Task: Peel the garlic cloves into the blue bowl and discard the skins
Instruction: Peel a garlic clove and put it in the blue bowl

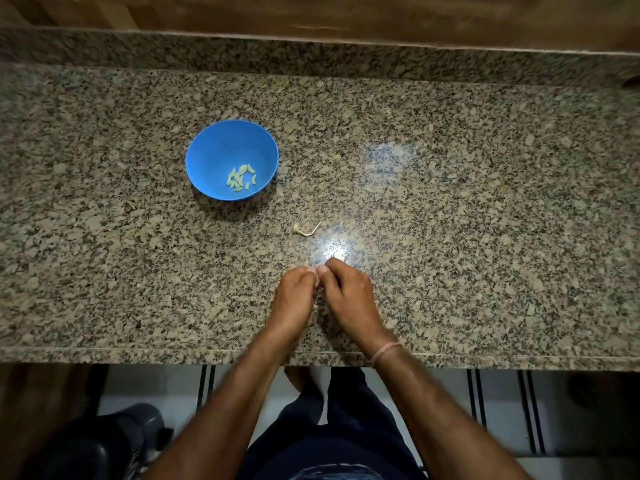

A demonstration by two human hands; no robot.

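A person stands at a speckled granite counter point(450, 202), seen from above, both forearms reaching over its near edge. On the floor at the near left sits one dark, blurred object point(104, 441) that cannot be identified. Left of centre on the counter stands a single blue bowl point(221, 143), upright, with a small heap of peeled cloves point(241, 177) on its near-right inner slope; there are about ten, packed too close for an exact count. To the right of the bowl and nearer the person, one dry stem scrap point(306, 229), bent into an angle, lies alone on the stone, well apart from the bowl and a little beyond the hands. Two hands work side by side at the near middle of the counter. The left hand point(294, 296) is knuckles up, fingers curled under and thumb pointing away from the body. Between the hands a pale piece point(317, 284) shows only as a thin sliver; whether it is clove or skin cannot be told. The right hand point(348, 296) mirrors the left, fingers folded tight, its thumb tip touching the left thumb tip, so that both hands pinch the piece between them. One thin wristband point(386, 351) circles the right wrist, just above the counter's near edge.
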